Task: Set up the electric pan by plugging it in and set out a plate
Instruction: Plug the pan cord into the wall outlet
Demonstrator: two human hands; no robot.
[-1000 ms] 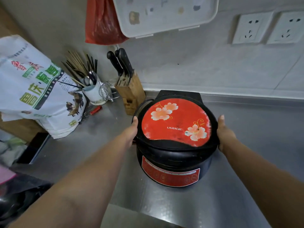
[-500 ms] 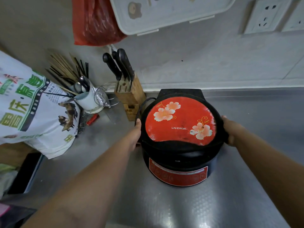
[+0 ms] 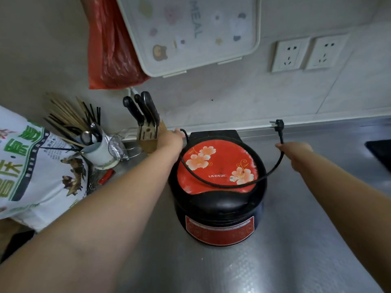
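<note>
On stainless counter [image 3: 306, 240], against tiled wall: sitting centre, electric pan [image 3: 218, 187], black body, red floral lid closed, control panel facing camera. Leaning far left, printed sack [image 3: 31, 166]. Hanging on wall above, white tray [image 3: 190, 32] with red plastic bag [image 3: 112, 45] beside. Standing left of pan, knife block [image 3: 148, 132], then utensil cup [image 3: 99, 151] stuffed with chopsticks. Waiting upper right on wall, two sockets [image 3: 291, 53], both unoccupied.

Draping across lid in a loop, black power cord [image 3: 213, 183], running from rear left of pan to right side. Pinching cord just below plug [image 3: 278, 124], right hand [image 3: 296, 151], closed around cable, plug pointing up, prongs leftward, still well apart from sockets. Reaching behind pan at rear left, left hand [image 3: 171, 138], touching cord near its pan end; grasping or just steadying, cannot tell.

Step in hand, judging: plugging in, cord freed, plug not yet inserted. Next move likely calling for lifting plug up to nearer socket, turning prongs toward wall, matching slots, pushing in firmly, keeping slack off lid. Plate: not visible anywhere, still to be fetched.
</note>
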